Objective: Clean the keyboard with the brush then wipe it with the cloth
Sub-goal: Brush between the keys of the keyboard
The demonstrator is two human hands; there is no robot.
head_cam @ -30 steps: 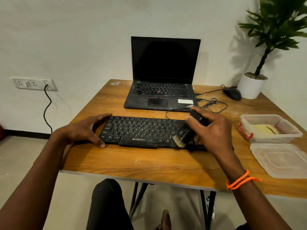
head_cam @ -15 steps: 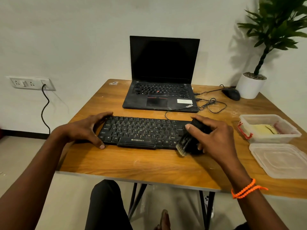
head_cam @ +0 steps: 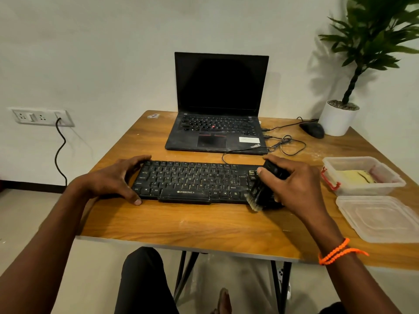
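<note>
The keyboard (head_cam: pixel 195 181) lies near the front of the wooden worktop (head_cam: pixel 204 225), its long axis running left to right across the person's body, so any coming stroke of the brush (head_cam: pixel 260 191) has the whole run of keys off to its left. The right hand (head_cam: pixel 292 184) is the working one and sits over the keyboard's right end: its fingers and thumb are curled round the black brush body, and the pale bristles point down and toward the person at the keyboard's front right corner, touching or just above it — which of the two I cannot tell. The left hand (head_cam: pixel 113 177) holds nothing; it lies spread against the keyboard's left end, fingers at the far corner and thumb at the near edge, apparently steadying it. Judging by the dusty keys, brushing is under way and the wipe not yet begun; the cloth is probably the yellowish thing inside the open plastic container (head_cam: pixel 362 175) to the right, nearest the right hand, with the lid (head_cam: pixel 381 217) lying in front of it. Legible writing: "ZEBRONICS" on the keyboard's front edge below the space bar, and a ThinkPad mark at the near right corner of the laptop (head_cam: pixel 217 123) behind it, whose white sticker is too small to read.
</note>
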